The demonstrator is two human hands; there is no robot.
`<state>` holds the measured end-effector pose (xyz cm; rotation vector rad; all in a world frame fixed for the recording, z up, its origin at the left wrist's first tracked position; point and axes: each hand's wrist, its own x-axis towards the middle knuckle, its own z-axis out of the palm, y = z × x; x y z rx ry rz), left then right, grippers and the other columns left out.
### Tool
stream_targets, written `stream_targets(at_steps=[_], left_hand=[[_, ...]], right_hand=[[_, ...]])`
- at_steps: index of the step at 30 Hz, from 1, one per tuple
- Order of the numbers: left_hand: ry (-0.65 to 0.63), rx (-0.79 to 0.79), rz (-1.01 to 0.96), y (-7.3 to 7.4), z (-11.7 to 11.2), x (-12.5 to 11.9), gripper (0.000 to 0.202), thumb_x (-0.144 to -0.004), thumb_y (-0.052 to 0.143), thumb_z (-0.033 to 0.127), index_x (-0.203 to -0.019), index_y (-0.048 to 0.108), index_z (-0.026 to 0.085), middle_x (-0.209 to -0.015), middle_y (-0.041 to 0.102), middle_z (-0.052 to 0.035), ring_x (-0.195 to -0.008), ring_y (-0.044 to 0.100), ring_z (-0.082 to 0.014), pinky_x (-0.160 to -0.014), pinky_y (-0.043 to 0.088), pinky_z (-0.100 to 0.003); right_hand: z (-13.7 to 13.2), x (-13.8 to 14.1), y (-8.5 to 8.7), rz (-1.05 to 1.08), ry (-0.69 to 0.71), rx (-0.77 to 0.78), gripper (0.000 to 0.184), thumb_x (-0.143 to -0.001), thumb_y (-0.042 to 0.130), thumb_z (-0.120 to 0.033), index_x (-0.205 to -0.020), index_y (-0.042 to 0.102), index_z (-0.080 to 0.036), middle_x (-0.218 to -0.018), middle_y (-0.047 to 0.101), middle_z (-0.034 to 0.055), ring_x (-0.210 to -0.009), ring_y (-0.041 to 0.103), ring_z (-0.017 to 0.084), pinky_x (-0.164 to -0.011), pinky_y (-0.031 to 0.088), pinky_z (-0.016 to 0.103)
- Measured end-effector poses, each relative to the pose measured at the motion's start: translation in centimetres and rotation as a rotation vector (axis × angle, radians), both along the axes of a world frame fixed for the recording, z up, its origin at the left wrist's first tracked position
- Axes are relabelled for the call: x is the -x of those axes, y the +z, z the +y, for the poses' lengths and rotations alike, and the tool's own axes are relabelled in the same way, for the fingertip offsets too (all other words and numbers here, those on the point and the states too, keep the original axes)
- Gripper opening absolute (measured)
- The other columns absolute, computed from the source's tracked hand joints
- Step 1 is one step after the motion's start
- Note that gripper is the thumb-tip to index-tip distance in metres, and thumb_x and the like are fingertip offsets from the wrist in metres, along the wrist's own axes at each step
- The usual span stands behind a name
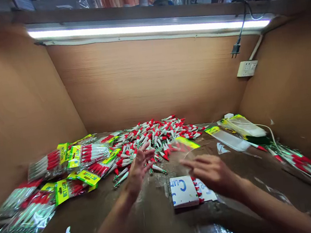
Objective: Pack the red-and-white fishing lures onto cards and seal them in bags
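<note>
Over a dark tabletop (147, 228), holding left hand (140, 166) spread before red-and-white lures (152, 135). Pointing right hand (213, 172) toward a blurred clear bag (187, 142); cannot tell whether pinching it.

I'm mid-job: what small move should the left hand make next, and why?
Probably reach the open left hand to the clear, yellow-topped bag and steady its edge: the right hand seems to hold that bag alone, and red-tipped pieces sit in the white holder.
</note>
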<state>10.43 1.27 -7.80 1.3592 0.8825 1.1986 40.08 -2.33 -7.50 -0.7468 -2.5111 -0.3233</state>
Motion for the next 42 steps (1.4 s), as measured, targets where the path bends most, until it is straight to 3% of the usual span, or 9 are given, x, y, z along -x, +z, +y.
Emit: stream_targets(at_steps=[3,6,11,14,16,21,26,34,42], left_hand=[[-0.29,0.41,-0.104,-0.3,0.6,1.1,0.087,-0.09,0.033,0.082,-0.15,0.04,0.018,-0.127,0.065,-0.0193,-0.107,0.068,-0.0307,-0.089,0.053,-0.045],[-0.471,0.545,-0.06,-0.8,0.2,1.2,0.081,-0.088,0.055,0.072,-0.149,0.042,0.021,-0.122,0.067,-0.0178,-0.103,0.07,-0.029,-0.085,0.053,-0.041],[-0.479,0.296,0.103,-1.9,-0.6,-0.5,0.075,-0.07,0.09,0.037,-0.135,0.058,0.018,-0.107,0.072,-0.0093,-0.098,0.068,-0.0208,-0.087,0.049,-0.03],[-0.376,0.203,0.252,-2.6,-0.5,-1.4,0.047,-0.07,0.085,0.05,-0.094,0.072,0.012,-0.082,0.072,-0.0061,-0.074,0.067,-0.0175,-0.072,0.049,-0.027],[-0.281,0.158,0.337,-2.8,-0.2,-1.5,0.051,-0.074,0.077,0.061,-0.076,0.069,0.012,-0.069,0.068,-0.0043,-0.062,0.063,-0.0156,-0.061,0.046,-0.025],[-0.189,0.093,0.41,-2.1,1.0,0.0,0.061,-0.082,0.061,0.073,-0.083,0.069,0.013,-0.08,0.07,-0.0057,-0.056,0.058,-0.0126,-0.052,0.04,-0.021],[-0.223,0.014,0.497,-1.6,1.5,1.1,0.068,-0.088,0.047,0.077,-0.092,0.07,0.013,-0.085,0.07,-0.006,-0.053,0.051,-0.0108,-0.049,0.038,-0.02],[-0.316,-0.143,0.682,-1.6,1.0,1.3,0.053,-0.098,0.043,0.062,-0.098,0.072,0.017,-0.08,0.065,-0.0021,-0.066,0.055,-0.0151,-0.061,0.041,-0.023],[-0.376,-0.354,0.852,-2.3,0.1,0.6,0.034,-0.101,0.048,0.045,-0.114,0.073,0.025,-0.096,0.075,-0.0044,-0.081,0.066,-0.0209,-0.074,0.045,-0.027]], right_hand=[[-1.3,2.7,-0.8,-0.084,0.189,-0.086,0.026,-0.102,0.045,-0.018,-0.086,0.065,-0.023,-0.138,0.065,0.0034,-0.104,0.065,0.021,-0.081,0.052,0.036],[-0.6,2.7,-2.0,0.055,0.209,-0.111,0.02,-0.1,0.051,-0.018,-0.088,0.066,-0.024,-0.129,0.07,0.0052,-0.096,0.066,0.021,-0.079,0.053,0.036],[-0.1,2.1,-4.0,0.439,0.103,-0.041,0.019,-0.096,0.053,-0.011,-0.096,0.067,-0.024,-0.095,0.071,0.007,-0.082,0.065,0.019,-0.072,0.054,0.034],[-0.3,2.5,-4.3,0.503,0.035,0.006,0.023,-0.094,0.055,-0.01,-0.104,0.068,-0.027,-0.097,0.068,0.0065,-0.086,0.066,0.02,-0.075,0.054,0.034],[0.0,2.4,-4.0,0.528,-0.048,0.044,0.034,-0.095,0.054,-0.012,-0.123,0.063,-0.029,-0.113,0.068,0.0086,-0.102,0.065,0.023,-0.087,0.055,0.037],[0.8,1.0,-3.1,0.391,-0.278,0.369,0.05,-0.097,0.058,-0.035,-0.145,0.049,-0.024,-0.139,0.058,0.0134,-0.129,0.053,0.03,-0.108,0.045,0.05],[-0.1,1.1,-3.5,0.058,-0.116,0.742,0.092,-0.079,0.077,-0.049,-0.156,0.035,-0.021,-0.155,0.043,0.0149,-0.141,0.039,0.034,-0.116,0.035,0.05],[-1.4,-1.0,-1.0,-0.142,0.061,0.837,0.08,-0.073,0.059,-0.002,-0.143,0.053,-0.041,-0.16,0.039,0.0016,-0.15,0.027,0.034,-0.116,0.032,0.058],[-4.6,-5.4,-3.0,0.02,-0.264,0.927,0.023,-0.094,0.06,-0.033,-0.114,0.071,-0.034,-0.167,0.023,0.0001,-0.153,0.022,0.032,-0.117,0.034,0.054]])
